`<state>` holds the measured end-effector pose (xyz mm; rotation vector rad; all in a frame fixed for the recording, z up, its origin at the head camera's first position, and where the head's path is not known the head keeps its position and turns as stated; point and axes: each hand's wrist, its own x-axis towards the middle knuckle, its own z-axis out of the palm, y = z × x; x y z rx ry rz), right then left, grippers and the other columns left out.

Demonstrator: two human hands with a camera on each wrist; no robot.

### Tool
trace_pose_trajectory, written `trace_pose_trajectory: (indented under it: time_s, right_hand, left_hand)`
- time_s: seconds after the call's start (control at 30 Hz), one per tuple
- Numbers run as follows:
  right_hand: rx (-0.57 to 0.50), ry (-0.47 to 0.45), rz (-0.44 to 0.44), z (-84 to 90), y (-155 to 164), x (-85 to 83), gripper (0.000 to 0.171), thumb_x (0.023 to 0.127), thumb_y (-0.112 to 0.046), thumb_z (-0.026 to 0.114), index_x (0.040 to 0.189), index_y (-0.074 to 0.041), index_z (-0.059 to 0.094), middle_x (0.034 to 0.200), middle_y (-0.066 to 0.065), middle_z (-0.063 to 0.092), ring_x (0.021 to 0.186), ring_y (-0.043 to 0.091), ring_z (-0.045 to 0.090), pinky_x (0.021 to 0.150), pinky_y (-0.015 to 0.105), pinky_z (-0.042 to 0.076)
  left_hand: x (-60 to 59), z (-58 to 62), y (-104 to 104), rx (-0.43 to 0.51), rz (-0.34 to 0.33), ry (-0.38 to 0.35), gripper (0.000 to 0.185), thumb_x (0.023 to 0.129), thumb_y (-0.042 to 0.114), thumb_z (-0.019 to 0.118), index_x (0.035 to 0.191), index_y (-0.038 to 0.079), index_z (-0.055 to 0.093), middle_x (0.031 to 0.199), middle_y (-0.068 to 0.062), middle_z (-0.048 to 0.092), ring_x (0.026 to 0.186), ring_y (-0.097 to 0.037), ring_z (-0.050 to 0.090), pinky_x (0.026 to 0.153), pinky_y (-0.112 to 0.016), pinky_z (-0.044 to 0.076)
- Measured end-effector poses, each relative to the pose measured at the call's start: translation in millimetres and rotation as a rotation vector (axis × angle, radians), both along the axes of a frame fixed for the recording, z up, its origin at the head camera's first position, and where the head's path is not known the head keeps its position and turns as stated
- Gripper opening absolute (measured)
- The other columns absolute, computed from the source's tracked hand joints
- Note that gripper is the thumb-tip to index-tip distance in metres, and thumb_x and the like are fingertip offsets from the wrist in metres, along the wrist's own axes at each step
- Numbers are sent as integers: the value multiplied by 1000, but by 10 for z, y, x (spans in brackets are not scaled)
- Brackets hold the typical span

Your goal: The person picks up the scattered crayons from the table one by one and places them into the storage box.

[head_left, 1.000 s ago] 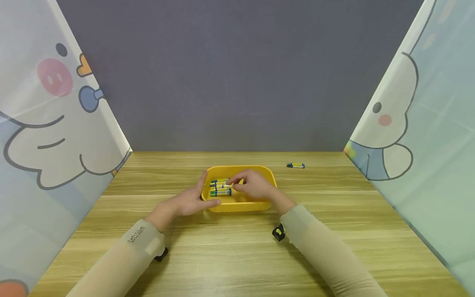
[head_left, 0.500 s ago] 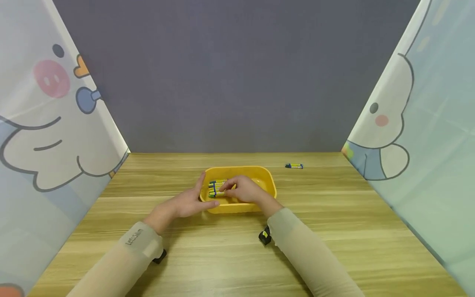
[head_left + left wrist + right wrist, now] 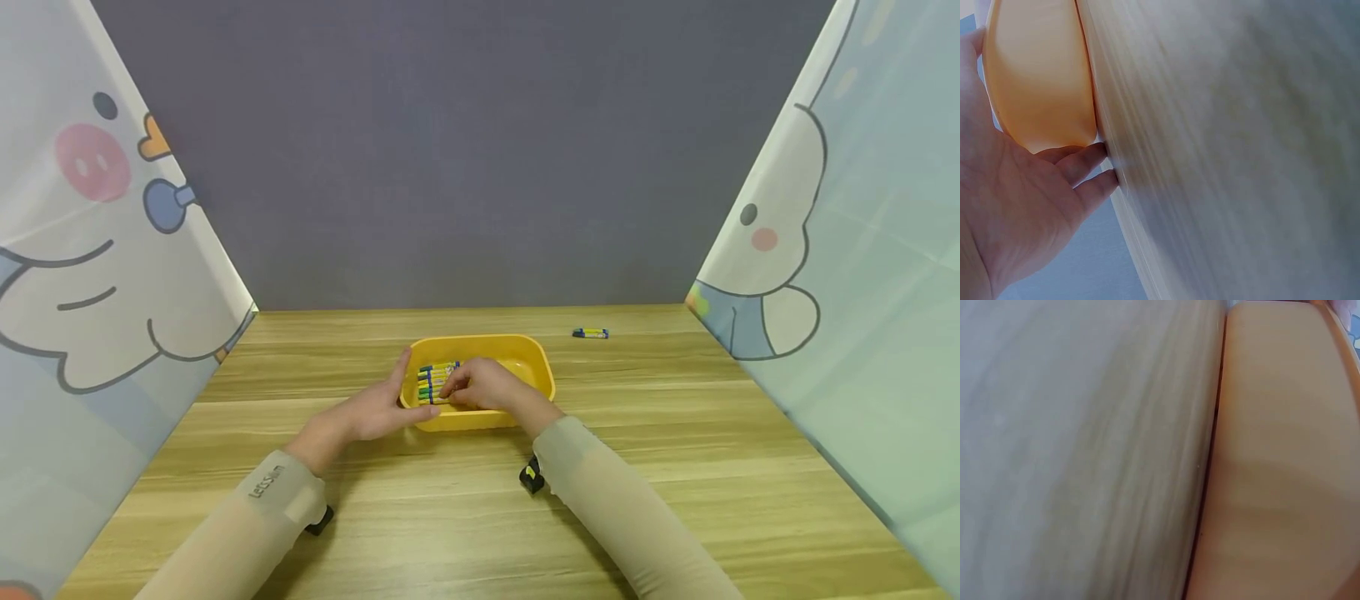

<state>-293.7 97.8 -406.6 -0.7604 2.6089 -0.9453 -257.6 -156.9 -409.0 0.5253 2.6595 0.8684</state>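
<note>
A yellow plastic basket (image 3: 480, 421) stands on the table, with several crayons (image 3: 429, 385) in yellow-and-blue wrappers lying side by side at its left end. My left hand (image 3: 369, 413) holds that end, thumb over the front rim and fingers along the outer side. In the left wrist view its fingers (image 3: 1082, 165) lie against the basket's outer wall (image 3: 1041, 75), down by the tabletop. My right hand (image 3: 483, 385) reaches inside with curled fingers, pinching a crayon at the right ends of the row; the fingertips partly cover it. The right wrist view shows only the basket's wall (image 3: 1285, 425) and the table.
Two more crayons (image 3: 591, 333) lie together on the wooden table (image 3: 675, 433), behind and right of the basket. A dark grey panel (image 3: 472, 158) closes off the back. Printed cartoon sheets (image 3: 82, 275) hang at both sides.
My right hand has moved left and toward the front of the basket, bringing its crayon to the row. The row has spread slightly forward. My left hand keeps its hold.
</note>
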Motion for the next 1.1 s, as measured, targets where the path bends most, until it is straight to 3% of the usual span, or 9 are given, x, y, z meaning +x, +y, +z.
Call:
trace_pose_trajectory:
  time_s: [0.37,0.67,0.8,0.93,1.1]
  right_hand:
    - [-60,-41,-21,12,-8,24,16,106,-13,74,116,-16,85,99,-3,78,75,12,58,71,27,52]
    - [-58,136,-72,165,72,41,21,107,-21,72,122,-14,84,104,-4,77,84,12,58,75,28,50]
    - [-100,194,-103,313,294,-43,24,110,-26,68,125,-14,83,110,0,77,85,15,59,74,31,51]
    - [-137,220,-196,462,678,-158,27,112,-29,65,128,-16,82,117,7,76,88,21,60,73,33,50]
    - [-100,220,-306,424,1325,-347,32,113,-31,63,134,-13,79,126,14,74,96,25,62,77,34,51]
  left_hand:
    - [14,10,-9,3,7,-10,132,96,82,63,173,24,-27,178,-32,24,152,-47,50,124,-66,41]
    - [36,24,13,2,-7,8,131,97,80,63,174,19,-23,174,-35,30,150,-48,52,124,-66,40]
    - [18,8,6,17,1,1,132,96,80,65,174,20,-24,173,-34,34,150,-46,53,126,-65,39]
    - [12,5,-3,10,10,-2,132,95,81,64,173,24,-26,176,-33,30,153,-47,50,127,-65,37]
    - [17,1,-4,-17,-4,0,131,96,83,61,172,26,-28,178,-32,20,158,-52,40,128,-67,35]
